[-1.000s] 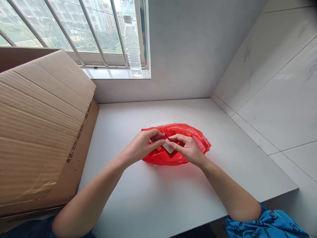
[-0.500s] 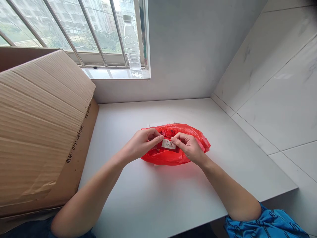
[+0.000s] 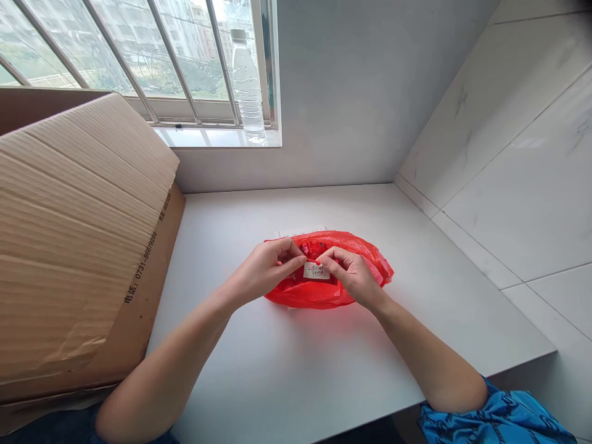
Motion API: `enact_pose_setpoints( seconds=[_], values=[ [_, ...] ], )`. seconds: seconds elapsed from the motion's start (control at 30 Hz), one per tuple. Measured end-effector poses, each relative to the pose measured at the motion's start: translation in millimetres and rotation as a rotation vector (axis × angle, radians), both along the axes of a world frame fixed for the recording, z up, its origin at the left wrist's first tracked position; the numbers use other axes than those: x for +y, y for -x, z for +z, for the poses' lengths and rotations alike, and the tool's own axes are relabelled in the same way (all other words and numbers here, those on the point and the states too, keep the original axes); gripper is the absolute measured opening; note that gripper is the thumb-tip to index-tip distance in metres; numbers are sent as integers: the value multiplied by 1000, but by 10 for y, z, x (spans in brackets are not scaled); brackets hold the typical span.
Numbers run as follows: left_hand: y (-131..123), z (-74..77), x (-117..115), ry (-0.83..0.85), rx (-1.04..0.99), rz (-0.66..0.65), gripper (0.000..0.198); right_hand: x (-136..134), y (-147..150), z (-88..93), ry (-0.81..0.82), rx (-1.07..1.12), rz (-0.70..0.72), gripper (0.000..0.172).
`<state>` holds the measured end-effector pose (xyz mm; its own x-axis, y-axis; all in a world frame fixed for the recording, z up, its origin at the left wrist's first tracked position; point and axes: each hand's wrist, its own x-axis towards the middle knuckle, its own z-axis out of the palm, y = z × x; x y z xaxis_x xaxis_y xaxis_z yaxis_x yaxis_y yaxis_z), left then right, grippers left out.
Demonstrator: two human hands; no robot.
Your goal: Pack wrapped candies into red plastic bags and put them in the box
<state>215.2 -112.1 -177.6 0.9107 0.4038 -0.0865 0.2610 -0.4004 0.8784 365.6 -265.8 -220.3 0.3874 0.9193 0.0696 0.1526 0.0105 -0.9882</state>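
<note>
A red plastic bag (image 3: pixel 324 298) lies open on the white table, its mouth spread wide. Inside it are several red items (image 3: pixel 313 248), too crumpled and small to name. Over the opening is a small red packet (image 3: pixel 333 280) with a white handwritten label (image 3: pixel 316 271). My left hand (image 3: pixel 274 268) pinches the packet's top edge at its left, thumb and forefinger together. From the other side, my right hand (image 3: pixel 352 275) pinches the same edge, fingertips close to the left ones. A bit of something white shows beneath the bag.
A large open cardboard box (image 3: pixel 83 240) stands at the left of the white table (image 3: pixel 296 370). On the windowsill is a clear water bottle (image 3: pixel 248 92) beside the barred window. A grey wall lies behind and a tiled wall (image 3: pixel 522 148) to the right.
Both hands stay at the packet's top edge, with the right fingertips shifted very slightly left. The label has tilted a little and now faces up more squarely.
</note>
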Motion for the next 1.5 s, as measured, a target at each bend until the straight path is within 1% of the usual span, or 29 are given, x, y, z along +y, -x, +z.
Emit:
enact_pose_setpoints(
  seconds=[0.1, 0.3, 0.4, 0.6, 0.83, 0.93, 1.13, 1.2, 1.27, 1.33, 1.4, 1.5],
  values=[
    [-4, 1, -15, 13, 2, -26, 27, 10, -6, -52, 8, 4, -16, 24],
    [3, -13, -19, -35, 16, -37, 27, 33, -7, -132, 19, -1, -36, 28],
    [1, -9, -15, -40, 44, -27, 28, 36, -8, -138, 20, 0, -40, 31],
    [-2, 0, -19, -71, 64, -21, 28, 44, -11, -134, 5, -15, -35, 30],
    [0, -16, 3, -78, 62, -13, 30, 30, 7, -89, -2, -13, -28, 32],
    [1, -15, 17, -81, 52, -4, 31, 35, -22, -108, 3, -40, -36, 35],
    [-1, -11, 24, -105, 60, -9, 30, 64, -65, -167, -13, -63, -29, 30],
    [-3, -9, 27, -162, 82, -10, 33, 57, -68, -165, 8, -98, -27, 30],
    [-6, -12, 28, -291, 138, 6, 36, 46, -82, -171, 68, -181, -46, 30],
    [-10, -20, 26, -454, 220, 40, 36, 41, -111, -196, 143, -308, -106, 29],
    [-12, -33, 18, -589, 293, 68, 35, 52, -150, -240, 185, -454, -173, 30],
    [-10, -50, -1, -687, 307, 75, 38, 96, -198, -318, 169, -648, -209, 34]
  ],
)
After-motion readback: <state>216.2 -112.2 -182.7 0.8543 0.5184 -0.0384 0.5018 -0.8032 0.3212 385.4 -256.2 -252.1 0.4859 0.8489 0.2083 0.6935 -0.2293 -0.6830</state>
